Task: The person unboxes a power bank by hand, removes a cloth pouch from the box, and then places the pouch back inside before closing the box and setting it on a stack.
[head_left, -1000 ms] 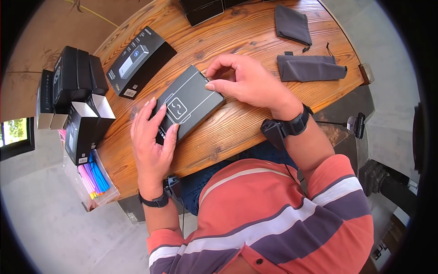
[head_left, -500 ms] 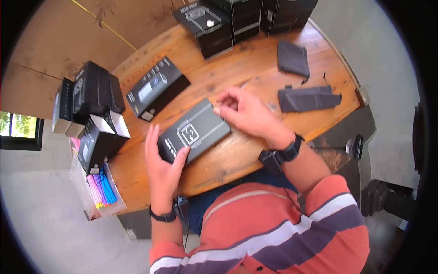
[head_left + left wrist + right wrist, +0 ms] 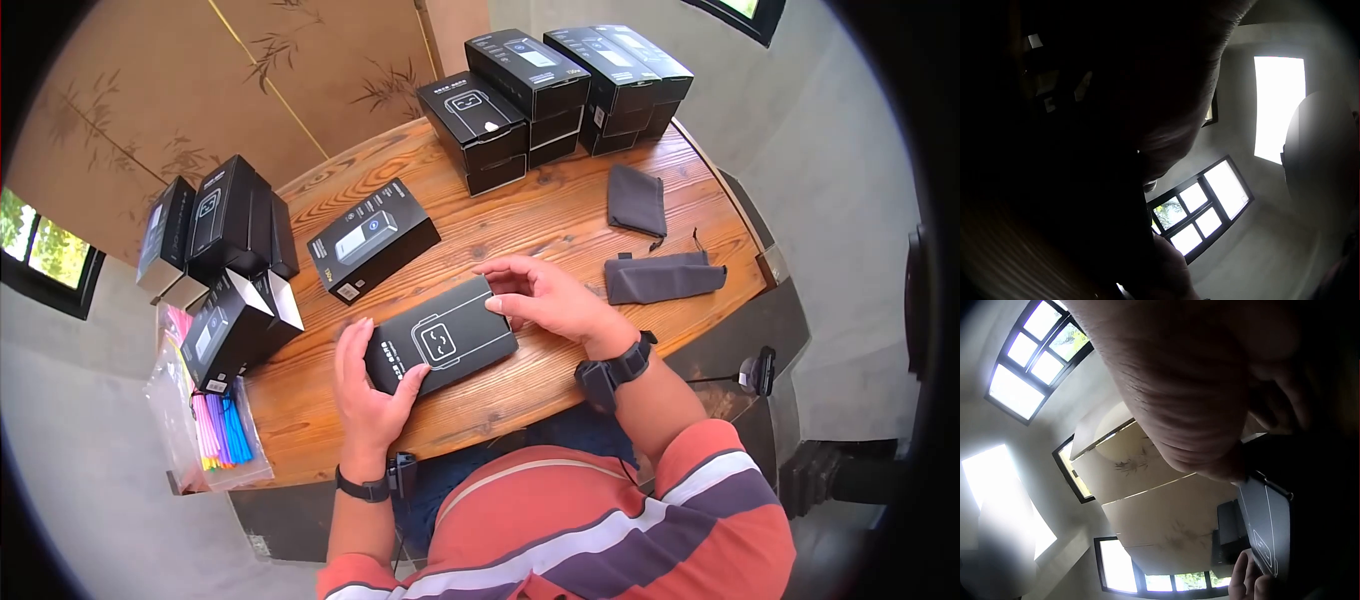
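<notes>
A black box with a white line drawing and lettering on its upper face lies low over the table between both hands. My left hand grips its left end, the thumb along the near edge and the fingers at the far side. At the opposite end, my right hand holds the box with the thumb on the top near the corner and the fingers curled behind. In the right wrist view the box shows at a slant, with left-hand fingers at its far end. The left wrist view is mostly dark.
Behind stands a printed black box. More black boxes are stacked at the left, above a plastic bag of coloured sticks. Several boxes line the back. Two grey pouches lie at the right of the wooden table.
The head view has tilted up, bringing the back boxes fully into sight. The held box has turned to lie more nearly level across the view, with both hands still at its ends.
</notes>
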